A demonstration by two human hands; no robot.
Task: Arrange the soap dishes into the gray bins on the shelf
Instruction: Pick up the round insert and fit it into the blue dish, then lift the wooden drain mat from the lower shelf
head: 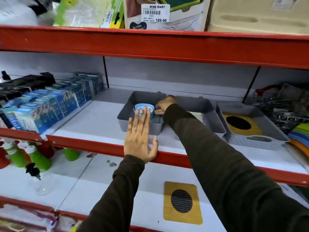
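Observation:
Three gray bins stand side by side on the middle shelf. In the left gray bin [127,106] stands a blue soap dish [139,107] with a printed label, on its edge. My left hand [139,136] is flat and open in front of that bin, fingertips touching the dish. My right hand [163,105] reaches over the bin's right wall and is closed on the dish's right side. The middle gray bin [209,108] holds a white item [199,115], mostly hidden by my right sleeve. The right gray bin [250,139] holds a yellow pad with a black round hole [240,123].
Blue boxes [55,104] fill the shelf's left part. Wire racks [284,108] and coloured plastic pieces [299,134] crowd the right end. A red shelf lip [93,144] runs along the front. On the lower shelf lie a yellow pad with a mesh disc [182,201] and green bottles [38,159].

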